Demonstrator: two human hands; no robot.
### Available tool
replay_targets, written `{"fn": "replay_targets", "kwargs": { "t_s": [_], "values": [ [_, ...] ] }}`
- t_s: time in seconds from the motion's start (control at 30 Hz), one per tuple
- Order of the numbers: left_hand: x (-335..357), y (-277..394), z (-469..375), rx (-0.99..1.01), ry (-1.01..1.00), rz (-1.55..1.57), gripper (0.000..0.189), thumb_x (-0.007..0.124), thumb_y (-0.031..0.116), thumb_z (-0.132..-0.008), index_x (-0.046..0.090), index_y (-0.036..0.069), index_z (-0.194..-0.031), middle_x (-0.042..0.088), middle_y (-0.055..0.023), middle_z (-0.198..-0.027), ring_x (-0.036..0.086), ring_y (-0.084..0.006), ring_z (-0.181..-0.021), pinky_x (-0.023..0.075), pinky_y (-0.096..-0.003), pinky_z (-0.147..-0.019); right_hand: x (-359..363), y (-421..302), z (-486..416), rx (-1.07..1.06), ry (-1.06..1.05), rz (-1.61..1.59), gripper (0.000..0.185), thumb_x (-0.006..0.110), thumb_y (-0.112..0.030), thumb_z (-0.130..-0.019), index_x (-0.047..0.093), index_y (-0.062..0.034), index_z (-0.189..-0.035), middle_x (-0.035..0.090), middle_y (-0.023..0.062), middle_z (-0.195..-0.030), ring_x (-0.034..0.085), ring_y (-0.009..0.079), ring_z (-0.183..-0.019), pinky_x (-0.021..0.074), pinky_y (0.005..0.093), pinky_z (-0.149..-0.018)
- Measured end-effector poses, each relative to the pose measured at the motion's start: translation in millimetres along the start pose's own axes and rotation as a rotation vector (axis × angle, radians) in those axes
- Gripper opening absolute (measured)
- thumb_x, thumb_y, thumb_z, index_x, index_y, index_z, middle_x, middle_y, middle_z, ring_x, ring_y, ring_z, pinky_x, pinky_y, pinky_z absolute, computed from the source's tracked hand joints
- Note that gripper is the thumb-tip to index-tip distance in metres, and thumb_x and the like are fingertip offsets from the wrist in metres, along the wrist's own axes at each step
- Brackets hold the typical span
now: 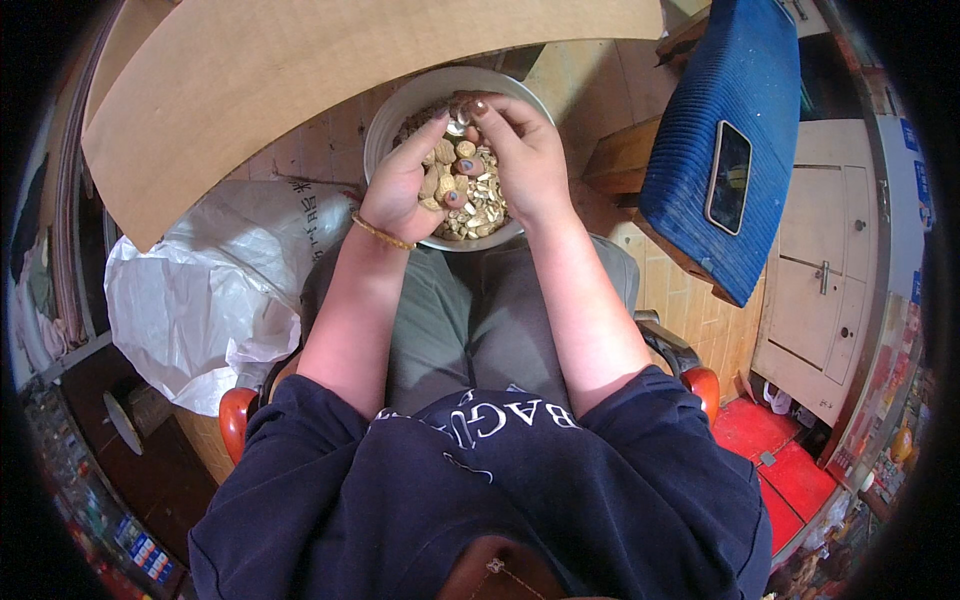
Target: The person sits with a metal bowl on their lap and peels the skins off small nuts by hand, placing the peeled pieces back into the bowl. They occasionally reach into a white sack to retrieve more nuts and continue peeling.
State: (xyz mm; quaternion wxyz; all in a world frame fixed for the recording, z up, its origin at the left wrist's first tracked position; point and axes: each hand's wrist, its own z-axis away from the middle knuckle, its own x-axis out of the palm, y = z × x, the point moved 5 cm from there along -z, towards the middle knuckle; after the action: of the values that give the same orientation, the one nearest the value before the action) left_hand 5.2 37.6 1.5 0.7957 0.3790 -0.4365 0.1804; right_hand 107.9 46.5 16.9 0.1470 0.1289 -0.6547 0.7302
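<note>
A round white basin (379, 142) stands just beyond my knees, with broken peanut shells (484, 214) in it. Over it, my left hand (409, 176) holds several unshelled peanuts (442, 176) in the palm and curled fingers; a bracelet is on that wrist. Close beside it is my right hand (529, 154), its thumb and fingertips bent together near my left thumb. A pale piece, perhaps an opened shell (456, 127), shows between the two thumbs. What my right fingertips grip is partly hidden.
A big cardboard sheet (375, 37) spans the far side. A white woven sack (210, 285) lies at the left. To the right, a phone (729, 178) rests on a blue ribbed cushion (675, 150). Chair armrests (701, 390) flank me, and a pale cabinet (817, 262) stands farther right.
</note>
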Motion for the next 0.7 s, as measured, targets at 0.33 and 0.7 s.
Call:
{"fn": "replay_targets", "kwargs": {
  "t_s": [0.33, 0.7],
  "values": [
    [-4, 3, 0, 0.283, 0.351, -0.494, 0.024, 0.059, 0.019, -0.081, 0.058, 0.0, -0.096, 0.058, -0.0021, -0.078, 0.049, -0.0046, -0.058, 0.0384, -0.0177, -0.042, 1, 53, -2, 0.366, 0.28, -0.75, 0.013, 0.046, -0.016, -0.088, 0.051, -0.0039, -0.087, 0.052, 0.0034, -0.078, 0.048, 0.0089, -0.066, 0.0415, 0.0175, -0.057],
    [-5, 4, -4, 0.095, 0.081, -0.09, 0.031, 0.045, 0.024, -0.088, 0.053, 0.001, -0.107, 0.058, -0.0031, -0.087, 0.052, -0.0078, -0.067, 0.0425, -0.0194, -0.053, -10, 28, -5, 0.217, 0.269, -0.605, 0.016, 0.053, -0.013, -0.083, 0.053, 0.0015, -0.091, 0.055, 0.0073, -0.079, 0.053, 0.0158, -0.07, 0.046, 0.024, -0.063]
  ]
}}
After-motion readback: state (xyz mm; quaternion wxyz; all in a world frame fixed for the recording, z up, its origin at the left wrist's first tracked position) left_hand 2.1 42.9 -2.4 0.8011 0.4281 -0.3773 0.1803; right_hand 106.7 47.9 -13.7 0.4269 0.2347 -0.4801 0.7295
